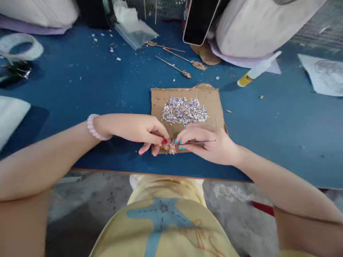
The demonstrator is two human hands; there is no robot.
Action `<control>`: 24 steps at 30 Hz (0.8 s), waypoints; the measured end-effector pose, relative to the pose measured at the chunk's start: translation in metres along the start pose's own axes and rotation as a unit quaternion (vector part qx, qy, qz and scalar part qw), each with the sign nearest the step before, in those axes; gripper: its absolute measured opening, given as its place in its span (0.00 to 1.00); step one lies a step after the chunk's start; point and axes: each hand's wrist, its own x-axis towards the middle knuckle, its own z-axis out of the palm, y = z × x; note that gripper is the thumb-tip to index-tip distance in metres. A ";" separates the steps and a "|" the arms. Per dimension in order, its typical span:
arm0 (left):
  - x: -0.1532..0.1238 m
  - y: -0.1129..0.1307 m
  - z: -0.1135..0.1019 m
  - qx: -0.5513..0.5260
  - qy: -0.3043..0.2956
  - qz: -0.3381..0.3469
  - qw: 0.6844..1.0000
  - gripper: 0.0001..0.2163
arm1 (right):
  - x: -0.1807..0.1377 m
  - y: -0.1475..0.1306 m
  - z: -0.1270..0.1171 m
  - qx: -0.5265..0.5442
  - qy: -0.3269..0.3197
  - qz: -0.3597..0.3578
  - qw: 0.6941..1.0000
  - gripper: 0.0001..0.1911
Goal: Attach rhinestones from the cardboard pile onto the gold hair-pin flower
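Observation:
My left hand [148, 130], with red nails and a beaded bracelet [94, 128] at its wrist, pinches a small gold ornament [166, 146] set with pale, shiny pieces. Close against it, my right hand [211, 141], with turquoise nails, grips slim metal tweezers [199, 142]; their tip is at the ornament and hard to make out. Both hands are over the front edge of a cardboard sheet [158, 96]. On that sheet, just beyond my fingers, lies a spread of tiny glittering white, blue and purple stones [184, 110].
Several gold hairpins [174, 66] lie behind the cardboard on the blue table [107, 85]. A phone [200, 21] leans at the back near large white rolls [254, 28]. A yellow-and-white glue tube [254, 71] is to the right, a tape roll [34, 50] far left, plastic bags [136, 32] behind.

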 end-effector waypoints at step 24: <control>-0.002 0.003 0.000 -0.011 0.026 -0.013 1.000 0.12 | -0.002 -0.001 -0.002 -0.006 0.011 -0.007 1.000 0.05</control>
